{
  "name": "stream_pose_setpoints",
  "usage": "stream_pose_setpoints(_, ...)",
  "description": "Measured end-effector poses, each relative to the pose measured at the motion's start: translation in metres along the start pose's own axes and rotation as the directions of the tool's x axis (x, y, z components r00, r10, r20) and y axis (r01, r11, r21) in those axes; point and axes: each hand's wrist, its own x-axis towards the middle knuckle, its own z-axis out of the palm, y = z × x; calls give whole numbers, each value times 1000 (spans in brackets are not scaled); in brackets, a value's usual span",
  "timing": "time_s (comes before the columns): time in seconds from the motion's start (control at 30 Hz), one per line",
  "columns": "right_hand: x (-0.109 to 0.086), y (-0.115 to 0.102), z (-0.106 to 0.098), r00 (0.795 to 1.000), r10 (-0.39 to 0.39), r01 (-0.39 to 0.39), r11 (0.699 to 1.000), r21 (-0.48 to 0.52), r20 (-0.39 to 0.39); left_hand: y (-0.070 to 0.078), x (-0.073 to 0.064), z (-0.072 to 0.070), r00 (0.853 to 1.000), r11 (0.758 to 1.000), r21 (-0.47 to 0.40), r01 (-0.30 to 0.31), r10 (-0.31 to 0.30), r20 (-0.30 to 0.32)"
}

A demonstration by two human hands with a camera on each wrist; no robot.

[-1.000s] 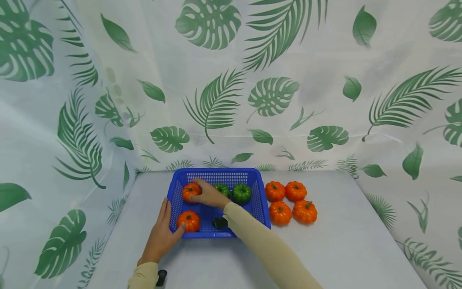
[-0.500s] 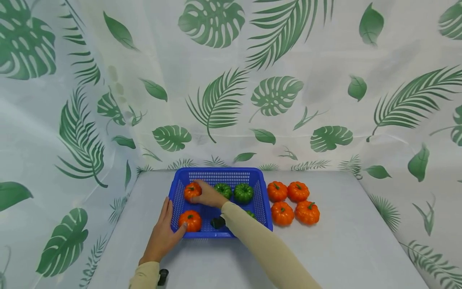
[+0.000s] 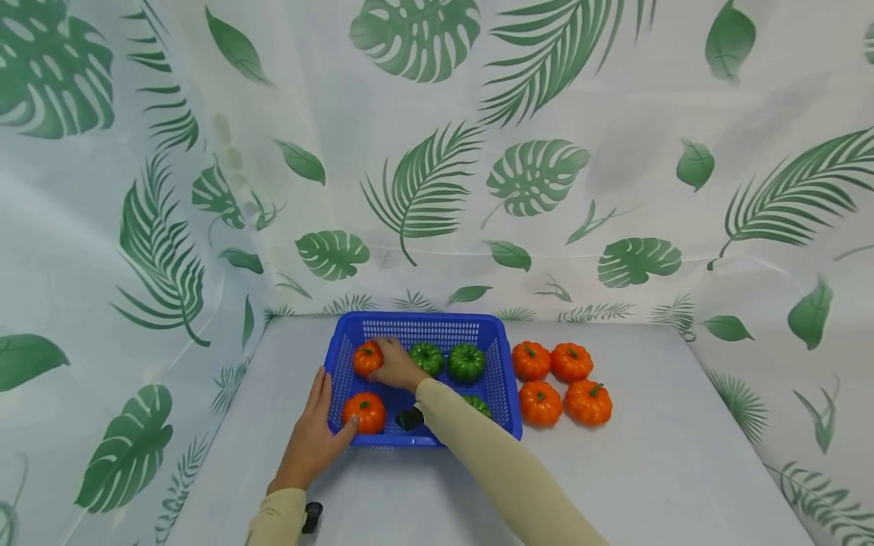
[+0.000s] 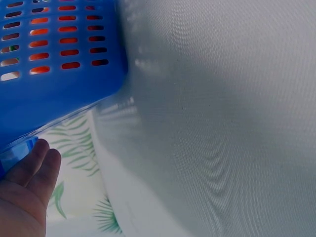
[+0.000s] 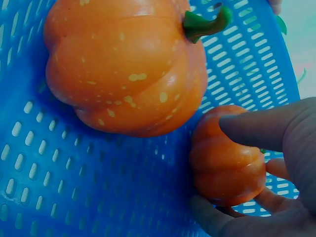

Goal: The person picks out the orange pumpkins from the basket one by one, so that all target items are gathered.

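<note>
A blue plastic basket sits on the table with pumpkins in it. At its back left, my right hand grips a small orange pumpkin, thumb over one side and fingers curled round the other in the right wrist view. A larger-looking orange pumpkin with a green stem stands closer to that camera; it is the front-left pumpkin of the head view. My left hand rests at the basket's front left corner, fingers straight along the outside wall and thumb over the front rim.
Green pumpkins sit in the right part of the basket, one partly behind my right sleeve. Several orange pumpkins stand on the white table just right of the basket. A leaf-patterned curtain rises behind.
The head view has shifted a little, so everything appears slightly farther right. My right hand stays at the back-left pumpkin and my left hand stays at the basket's corner.
</note>
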Motion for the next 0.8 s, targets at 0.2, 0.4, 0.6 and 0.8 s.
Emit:
stream_pose_setpoints(0.2, -3, -2, 0, 999, -20, 19, 999, -37, -41, 1, 0, 0, 1000, 1000, -7, 0, 0, 0)
stream_pose_setpoints(0.4, 0, 3, 1, 997, -34, 30, 998, -49, -73, 2, 1, 0, 1000, 1000, -4, 18, -18, 8)
stream_pose_setpoints(0.6, -1, 6, -2, 995, -52, 48, 997, -54, -87, 2, 0, 0, 1000, 1000, -9, 5, -5, 3)
stream_pose_setpoints(0.8, -3, 6, -9, 992, -67, 62, 997, -49, -104, 2, -1, 0, 1000, 1000, -1, -8, 8, -2)
